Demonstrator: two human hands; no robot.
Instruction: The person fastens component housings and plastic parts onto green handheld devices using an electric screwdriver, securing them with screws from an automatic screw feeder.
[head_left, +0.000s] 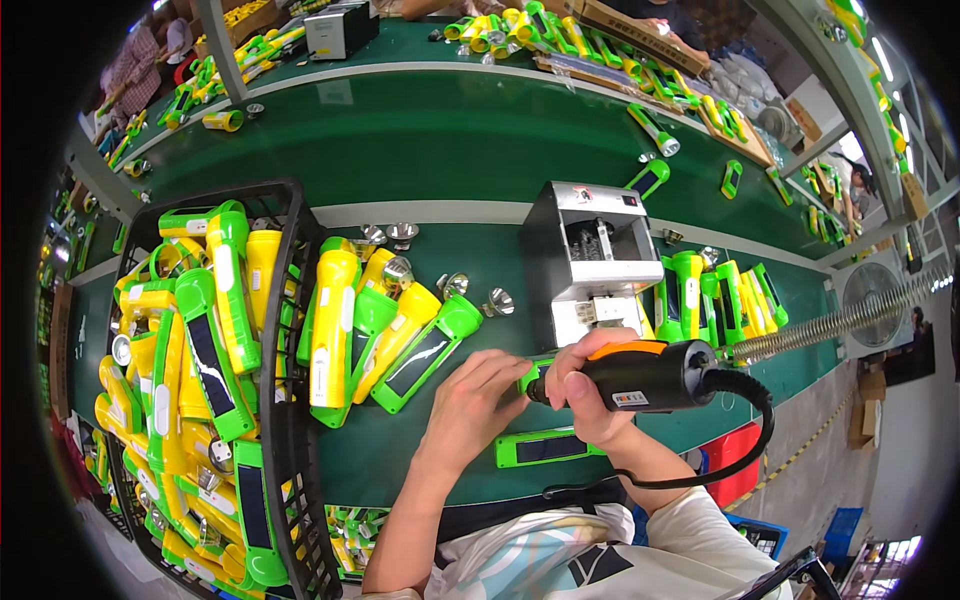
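- One long green desk (pixel 390 475) is carrying the work, with a silver-and-black machine (pixel 610 275) serving as the landmark.
- Left of the machine, a black crate (pixel 268 380) is holding a heap of yellow-and-green flashlights (pixel 205 350), likely so that many are staying contained within reach.
- Directly in front of the machine, the right hand (pixel 590 395) is wrapping around a black-and-orange power driver (pixel 650 380), which is lying nearly level; a coiled spring (pixel 830 325) is stretching from its rear, probably bearing some weight.
- Near the machine's front-left corner, the left hand (pixel 478 400) is bending its fingers against a green piece (pixel 535 375) at the driver's tip, apparently steadying it; I cannot tell how firmly it is gripping.
- Nearer the person than the machine, a dark-panelled green flashlight (pixel 545 447) is lying flat, perhaps for easy pickup.
- Just left of the machine, small shiny reflector cups (pixel 499 301) are resting loose, seemingly kept handy.
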